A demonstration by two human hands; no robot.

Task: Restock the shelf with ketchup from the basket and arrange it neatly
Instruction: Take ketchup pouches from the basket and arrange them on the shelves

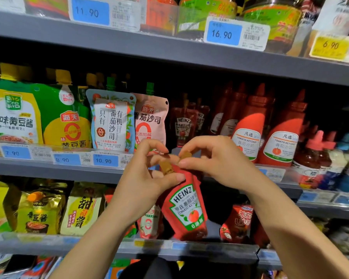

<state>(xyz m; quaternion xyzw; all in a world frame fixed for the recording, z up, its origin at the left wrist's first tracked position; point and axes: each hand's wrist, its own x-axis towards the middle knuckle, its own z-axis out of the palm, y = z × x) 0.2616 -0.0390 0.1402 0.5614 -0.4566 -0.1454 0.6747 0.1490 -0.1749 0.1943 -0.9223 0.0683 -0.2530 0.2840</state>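
Note:
A red Heinz ketchup pouch (pixel 186 208) hangs in front of the middle shelf's edge (pixel 38 168), its gold cap up. My left hand (pixel 145 178) pinches the pouch at its cap and neck. My right hand (pixel 212 158) pinches a second gold cap just right of the first; what hangs below it is hidden behind the front pouch. Further Heinz pouches (pixel 183 127) stand deep on the middle shelf, in the gap behind my hands. The basket is out of view.
Left of the gap stand pink (pixel 151 119) and blue-edged (pixel 112 119) tomato sauce pouches and green-yellow bean paste bags. Red squeeze bottles (pixel 248 133) stand to the right. Jars fill the top shelf; more sauce pouches (pixel 238 220) sit on the lower shelf.

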